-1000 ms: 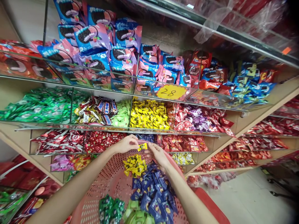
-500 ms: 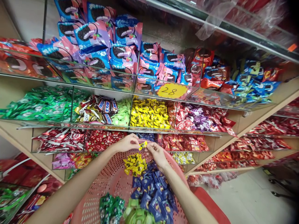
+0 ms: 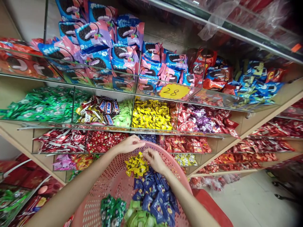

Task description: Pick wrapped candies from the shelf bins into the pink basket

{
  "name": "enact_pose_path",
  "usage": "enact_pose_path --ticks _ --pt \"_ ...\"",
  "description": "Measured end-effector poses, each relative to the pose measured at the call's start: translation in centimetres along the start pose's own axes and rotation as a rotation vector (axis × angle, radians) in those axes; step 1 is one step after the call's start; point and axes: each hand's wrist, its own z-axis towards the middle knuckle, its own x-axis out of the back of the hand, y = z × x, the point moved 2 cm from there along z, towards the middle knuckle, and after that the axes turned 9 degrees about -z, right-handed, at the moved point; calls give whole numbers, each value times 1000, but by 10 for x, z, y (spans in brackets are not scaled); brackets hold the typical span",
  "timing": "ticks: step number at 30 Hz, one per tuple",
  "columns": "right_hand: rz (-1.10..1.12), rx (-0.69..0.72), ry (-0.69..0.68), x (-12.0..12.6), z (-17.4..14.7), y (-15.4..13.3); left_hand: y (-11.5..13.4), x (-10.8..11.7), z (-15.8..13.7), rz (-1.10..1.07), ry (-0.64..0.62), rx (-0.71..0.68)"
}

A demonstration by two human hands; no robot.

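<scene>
The yellow sweets lie in a small pile toward the far side inside the basket, touching the blue sweets to their right. Mixing looks the likeliest trouble: a knock from the right hand, low at the pile's right edge, could tumble yellow pieces down among the blue ones. A piece let slip over the far rim could fall outside, since both hands work close to it. The right hand is nearly closed, its fingers bent toward the thumb at the yellow pieces; whether one is pinched there cannot be told. The left hand is by the far rim, fingers together and only slightly bent, with nothing seen in it; its thumb side is too unclear to judge the gap. Nearer in the basket are dark green sweets at left and pale green sweets beside them. Beyond the rim, a shelf bin holds more yellow pieces.
</scene>
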Motion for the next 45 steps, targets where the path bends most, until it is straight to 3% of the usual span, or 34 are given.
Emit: enact_pose_path --ticks 9,29,37,45 --pt "-243 27 -134 -23 0 4 -9 -1 -1 11 23 12" --pt "-448 -2 6 -27 4 9 -11 -2 -1 32 22 17" --pt "-493 79 155 -1 1 -26 -2 -2 -3 44 43 14" --pt "-574 234 486 64 16 -92 -3 -1 -3 17 68 46"
